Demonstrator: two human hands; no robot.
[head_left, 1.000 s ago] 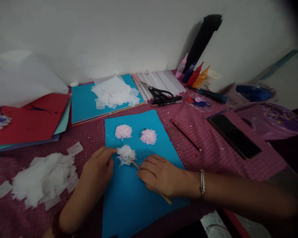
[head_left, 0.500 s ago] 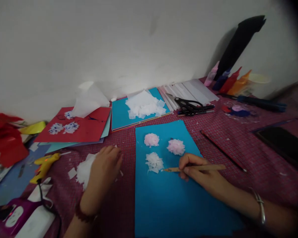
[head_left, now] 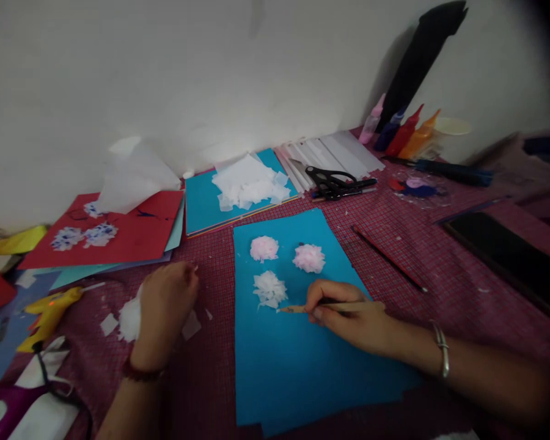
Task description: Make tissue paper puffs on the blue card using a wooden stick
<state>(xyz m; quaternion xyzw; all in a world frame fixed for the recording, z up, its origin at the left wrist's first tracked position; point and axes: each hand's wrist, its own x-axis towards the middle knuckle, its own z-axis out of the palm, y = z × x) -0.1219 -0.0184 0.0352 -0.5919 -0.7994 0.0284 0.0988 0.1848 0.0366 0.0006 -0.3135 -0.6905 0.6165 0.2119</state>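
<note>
A blue paper sheet point(head_left: 297, 360) lies in front of me on the red checked cloth. On it sit two pink tissue pom-poms point(head_left: 264, 248) point(head_left: 308, 258) and a white one point(head_left: 269, 289). My right hand point(head_left: 348, 315) pinches a thin wooden stick point(head_left: 293, 308) whose tip points at the white pom-poms, just short of it. My left hand point(head_left: 164, 305) rests, fingers curled, on a heap of white tissue squares point(head_left: 129, 319) left of the sheet; what its fingers hold is hidden.
A yellow glue gun point(head_left: 48, 313) lies at the far left. Red and blue card point(head_left: 119, 235), more tissue squares point(head_left: 247, 183), black scissors point(head_left: 332, 182), white strips, paint bottles point(head_left: 403, 137), a red pencil point(head_left: 389, 258) and a black phone point(head_left: 508, 260) surround the sheet.
My left hand left the white pom-pom and moved left onto the tissue heap. My right hand drew the stick back from the pom-pom and turned it level. The view swung left.
</note>
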